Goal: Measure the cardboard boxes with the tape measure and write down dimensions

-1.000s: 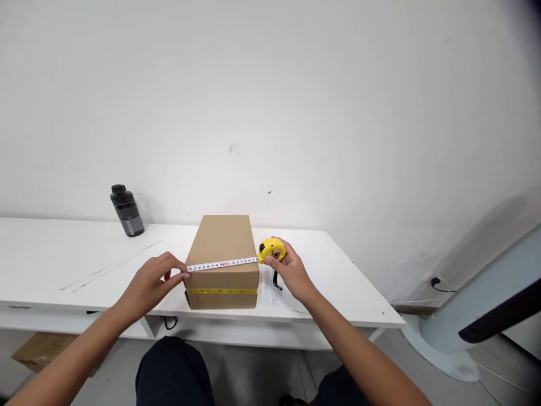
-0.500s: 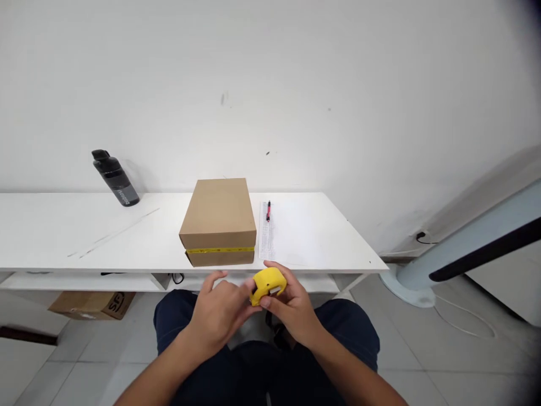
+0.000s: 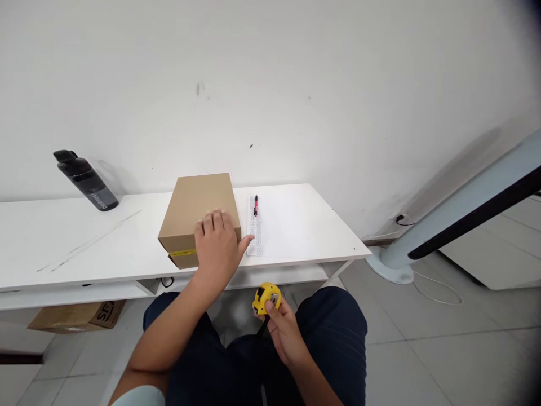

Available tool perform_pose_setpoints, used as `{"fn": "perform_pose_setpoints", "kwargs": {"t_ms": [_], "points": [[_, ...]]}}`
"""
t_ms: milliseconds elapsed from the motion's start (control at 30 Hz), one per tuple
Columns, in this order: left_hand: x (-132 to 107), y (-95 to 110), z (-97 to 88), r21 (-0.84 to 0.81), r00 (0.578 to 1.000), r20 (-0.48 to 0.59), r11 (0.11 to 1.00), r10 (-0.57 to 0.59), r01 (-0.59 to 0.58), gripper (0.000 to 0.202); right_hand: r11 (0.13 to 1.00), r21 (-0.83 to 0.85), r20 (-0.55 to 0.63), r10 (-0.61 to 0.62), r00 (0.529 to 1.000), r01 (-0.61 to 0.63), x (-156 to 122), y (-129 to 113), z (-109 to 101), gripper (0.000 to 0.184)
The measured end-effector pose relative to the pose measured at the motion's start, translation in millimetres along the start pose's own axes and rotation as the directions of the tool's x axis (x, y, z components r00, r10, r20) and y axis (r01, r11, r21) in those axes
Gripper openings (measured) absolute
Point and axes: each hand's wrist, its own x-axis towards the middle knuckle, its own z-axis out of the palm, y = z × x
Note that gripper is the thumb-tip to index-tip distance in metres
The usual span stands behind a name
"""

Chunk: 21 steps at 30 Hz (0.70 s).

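My left hand (image 3: 217, 245) rests open on the front right part of a brown cardboard box (image 3: 198, 197), fingers on its top and thumb out to the right. Yellow tape (image 3: 181, 253) runs across the box's front, partly covered by that hand. Over my lap, my right hand (image 3: 285, 332) is closed around a yellow tape measure (image 3: 266, 298). To the right of the box lies a sheet of paper with writing (image 3: 253, 237), and a red and black pen (image 3: 256, 206) sits on it.
The white table (image 3: 291, 225) stands against a wall. A dark bottle (image 3: 87, 180) is at the left back. Under the table lies another cardboard box (image 3: 78, 317), and a black cable (image 3: 168, 281) hangs there. A pale blue tower appliance (image 3: 460, 211) stands on the floor at right.
My left hand has left the tape measure and moved up onto the cardboard box. The tape measure stays in my right hand, turned and slightly lower. My view has shifted a little right.
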Motion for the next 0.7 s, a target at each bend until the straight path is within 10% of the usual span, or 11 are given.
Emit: {"fn": "perform_pose_setpoints", "kwargs": {"t_ms": [200, 533, 700], "points": [[-10.1, -14.9, -7.8, 0.003, 0.999, -0.022, 0.999, -0.039, 0.039, 0.045, 1.000, -0.004, -0.054, -0.012, 0.998, 0.012, 3.9, 0.2, -11.5, 0.053], [-93.4, -135.9, -64.4, -0.193, 0.988, 0.015, 0.970, 0.154, -0.148, 0.057, 0.994, 0.096, -0.148, 0.062, 0.987, -0.048, 22.4, -7.3, -45.5, 0.048], [-103.3, -174.3, -62.5, -0.351, 0.998, 0.013, 0.935, 0.067, -0.058, 0.053, 0.994, 0.016, -0.117, 0.111, 0.987, -0.110, 19.8, 4.0, -43.7, 0.046]]}}
